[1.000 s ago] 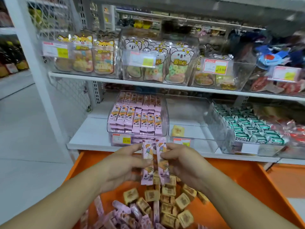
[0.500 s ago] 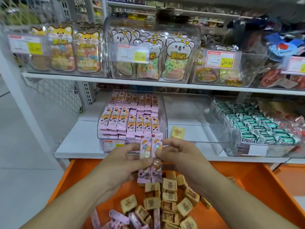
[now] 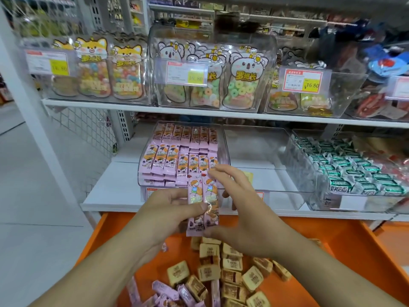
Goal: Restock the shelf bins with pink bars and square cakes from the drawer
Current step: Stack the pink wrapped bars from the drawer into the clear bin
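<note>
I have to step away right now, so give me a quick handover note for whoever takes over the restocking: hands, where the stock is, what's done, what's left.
Left hand: grips two pink bars upright, side by side, thumb across their fronts.
Right hand: fingers spread, touching the bars' right edge, gripping nothing.
Pink bar bin on the lower shelf: already well filled in rows.
Clear bin next to it: nearly bare, one yellow packet inside.
Orange drawer below: many square cakes and loose pink bars.
Left: place the held bars, then move the remaining bars and all the cakes.
</note>
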`<action>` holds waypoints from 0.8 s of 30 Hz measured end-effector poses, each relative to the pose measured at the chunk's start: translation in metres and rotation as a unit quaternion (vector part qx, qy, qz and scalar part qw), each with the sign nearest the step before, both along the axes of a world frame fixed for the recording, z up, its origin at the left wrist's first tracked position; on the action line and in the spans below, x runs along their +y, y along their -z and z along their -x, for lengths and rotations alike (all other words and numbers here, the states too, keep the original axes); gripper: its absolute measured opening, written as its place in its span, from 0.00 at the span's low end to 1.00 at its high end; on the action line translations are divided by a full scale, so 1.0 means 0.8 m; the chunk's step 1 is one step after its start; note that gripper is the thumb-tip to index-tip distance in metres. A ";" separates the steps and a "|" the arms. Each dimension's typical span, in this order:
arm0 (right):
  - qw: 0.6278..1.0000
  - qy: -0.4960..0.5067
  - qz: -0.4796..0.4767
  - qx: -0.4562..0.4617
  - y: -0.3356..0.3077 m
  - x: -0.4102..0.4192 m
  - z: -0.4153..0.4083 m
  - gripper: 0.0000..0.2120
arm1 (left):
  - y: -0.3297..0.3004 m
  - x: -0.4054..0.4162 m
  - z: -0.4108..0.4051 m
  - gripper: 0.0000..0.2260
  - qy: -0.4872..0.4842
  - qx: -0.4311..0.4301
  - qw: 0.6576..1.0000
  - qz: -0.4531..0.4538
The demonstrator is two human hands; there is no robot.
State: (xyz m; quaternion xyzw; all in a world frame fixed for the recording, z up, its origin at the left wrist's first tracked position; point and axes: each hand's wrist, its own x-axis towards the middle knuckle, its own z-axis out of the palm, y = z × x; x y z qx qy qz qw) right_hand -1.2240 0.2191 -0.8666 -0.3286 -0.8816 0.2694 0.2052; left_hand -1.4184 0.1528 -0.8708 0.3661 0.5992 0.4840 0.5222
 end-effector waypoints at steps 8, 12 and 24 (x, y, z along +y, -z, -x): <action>1.000 -0.010 -0.028 -0.010 -0.005 -0.003 0.018 0.48 | -0.006 -0.007 -0.003 0.17 -0.005 0.014 1.000 0.005; 0.998 -0.012 -0.063 -0.004 -0.007 0.001 0.025 0.46 | -0.008 -0.003 0.002 0.10 0.008 0.034 0.999 0.015; 0.993 0.055 -0.094 0.037 -0.011 0.078 0.077 0.37 | -0.021 0.036 0.051 0.11 -0.088 0.250 0.960 -0.087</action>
